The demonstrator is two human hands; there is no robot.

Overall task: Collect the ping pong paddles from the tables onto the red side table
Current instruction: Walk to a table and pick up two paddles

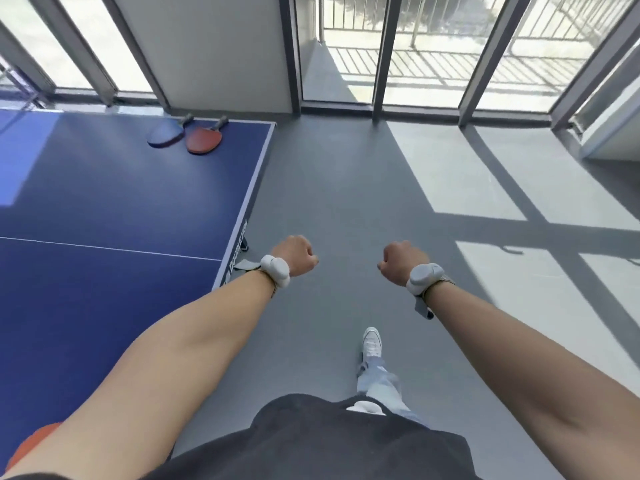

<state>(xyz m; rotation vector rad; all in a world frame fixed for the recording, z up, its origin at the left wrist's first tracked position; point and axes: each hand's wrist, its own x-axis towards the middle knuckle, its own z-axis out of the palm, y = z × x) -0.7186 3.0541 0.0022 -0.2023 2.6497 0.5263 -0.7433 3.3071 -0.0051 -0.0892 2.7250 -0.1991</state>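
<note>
Indoors, a blue paddle (166,133) and a red paddle (204,140) are seen lying side by side, touching, at the far corner of a blue desk (121,195), handles pointed toward the windows (429,46). The left hand (294,254) and right hand (401,261) are held out apart over the grey floor (346,185), off the desk's end. Each is curled into a fist with nothing gripped. White bands (275,270) are worn on both wrists. A white shoe (372,341) is planted on the floor. An orange-red shape (34,441) is glimpsed beneath the left forearm; what it is cannot be told.
</note>
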